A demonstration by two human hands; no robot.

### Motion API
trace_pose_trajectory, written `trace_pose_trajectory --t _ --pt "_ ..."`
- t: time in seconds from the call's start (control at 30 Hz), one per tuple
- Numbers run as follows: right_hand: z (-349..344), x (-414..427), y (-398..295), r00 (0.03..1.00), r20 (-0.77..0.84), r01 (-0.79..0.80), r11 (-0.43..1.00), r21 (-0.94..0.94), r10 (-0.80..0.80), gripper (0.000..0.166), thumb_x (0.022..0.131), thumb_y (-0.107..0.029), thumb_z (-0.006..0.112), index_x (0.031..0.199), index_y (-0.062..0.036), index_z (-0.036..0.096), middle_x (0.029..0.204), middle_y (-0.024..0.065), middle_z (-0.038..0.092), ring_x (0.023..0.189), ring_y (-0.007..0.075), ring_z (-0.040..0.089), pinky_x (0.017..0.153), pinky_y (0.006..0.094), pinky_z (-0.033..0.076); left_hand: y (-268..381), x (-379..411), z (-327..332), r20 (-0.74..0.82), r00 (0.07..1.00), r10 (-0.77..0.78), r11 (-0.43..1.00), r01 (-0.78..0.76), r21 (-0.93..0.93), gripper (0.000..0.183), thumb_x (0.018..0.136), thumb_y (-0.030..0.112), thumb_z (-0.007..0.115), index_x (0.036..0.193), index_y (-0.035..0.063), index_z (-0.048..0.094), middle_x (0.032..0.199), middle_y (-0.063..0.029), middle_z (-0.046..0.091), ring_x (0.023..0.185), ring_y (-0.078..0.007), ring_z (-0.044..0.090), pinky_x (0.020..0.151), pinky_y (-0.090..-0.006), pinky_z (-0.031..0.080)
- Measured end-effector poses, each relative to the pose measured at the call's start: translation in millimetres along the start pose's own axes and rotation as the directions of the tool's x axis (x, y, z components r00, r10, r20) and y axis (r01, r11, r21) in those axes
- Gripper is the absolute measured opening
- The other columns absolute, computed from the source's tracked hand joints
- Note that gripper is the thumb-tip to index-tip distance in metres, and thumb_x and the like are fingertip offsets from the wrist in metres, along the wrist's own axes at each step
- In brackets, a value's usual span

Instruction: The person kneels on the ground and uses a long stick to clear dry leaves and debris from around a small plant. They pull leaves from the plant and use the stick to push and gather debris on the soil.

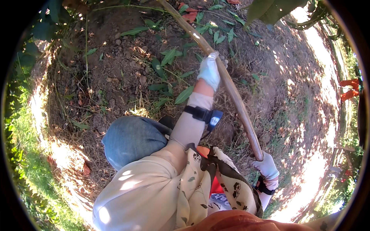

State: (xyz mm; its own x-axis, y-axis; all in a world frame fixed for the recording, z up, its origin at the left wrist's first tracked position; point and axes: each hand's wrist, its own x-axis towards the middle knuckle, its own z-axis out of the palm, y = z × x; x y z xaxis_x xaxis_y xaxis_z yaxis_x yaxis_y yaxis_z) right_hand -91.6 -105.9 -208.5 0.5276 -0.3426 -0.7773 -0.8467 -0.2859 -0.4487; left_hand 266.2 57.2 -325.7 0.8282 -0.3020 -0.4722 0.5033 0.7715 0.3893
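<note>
A long wooden pole (235,92), perhaps a tool's handle, runs from the top centre down to the lower right; its far end lies beyond the top of the picture. My left hand (209,69), in a pale glove, is closed around it near the upper middle. Close to the pole's lower end, my right hand (266,166), also gloved, grips it. Cut or fallen green leaves (170,56) lie on the bare soil just left of the upper part of the pole. Both forearms wear dark straps, and a blue device sits on the left one.
Dry grass and clods cover the soil (115,66). Leafy branches (274,11) hang at the top right and top left. My bent knee (133,141) is at the lower left. Orange objects (349,89), unclear in kind, show at the far right rim.
</note>
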Motion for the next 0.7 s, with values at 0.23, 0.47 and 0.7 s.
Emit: trace_pose_trajectory --t 0.23,0.47,0.7 --pt "-28.3 -36.3 2.9 0.993 -0.093 -0.079 0.996 -0.041 0.075 0.041 0.071 -0.013 0.076 0.107 0.0017 0.066 0.083 0.0041 0.065 0.072 0.0099 0.059 0.066 0.0281 0.049 -10.3 0.0 1.6 0.084 0.996 -0.002 1.000 0.003 -0.016 0.020 0.093 0.018 0.058 0.106 0.0046 0.050 0.084 -0.0109 0.059 0.080 -0.0276 0.062 0.072 -0.0415 0.054" --pt "-52.5 -50.1 41.1 0.969 -0.241 -0.060 0.998 -0.028 0.052 0.043 0.066 -0.008 0.078 0.106 0.0029 0.067 0.081 0.0045 0.065 0.069 0.0087 0.058 0.063 0.0263 0.048 -42.2 -17.4 15.8 0.103 0.993 -0.065 0.998 0.063 0.027 0.020 0.093 0.017 0.058 0.106 0.0040 0.050 0.085 -0.0100 0.057 0.079 -0.0266 0.062 0.073 -0.0424 0.054" --pt "-90.8 -47.2 117.5 0.928 -0.338 -0.206 0.972 -0.111 0.158 0.040 0.061 -0.009 0.085 0.096 0.0031 0.070 0.076 0.0061 0.069 0.068 0.0112 0.062 0.063 0.0284 0.050 -67.4 -52.5 22.9 0.072 0.972 -0.223 0.972 0.216 0.092 0.014 0.094 0.015 0.054 0.100 0.0032 0.050 0.085 -0.0097 0.056 0.078 -0.0263 0.063 0.073 -0.0441 0.054"
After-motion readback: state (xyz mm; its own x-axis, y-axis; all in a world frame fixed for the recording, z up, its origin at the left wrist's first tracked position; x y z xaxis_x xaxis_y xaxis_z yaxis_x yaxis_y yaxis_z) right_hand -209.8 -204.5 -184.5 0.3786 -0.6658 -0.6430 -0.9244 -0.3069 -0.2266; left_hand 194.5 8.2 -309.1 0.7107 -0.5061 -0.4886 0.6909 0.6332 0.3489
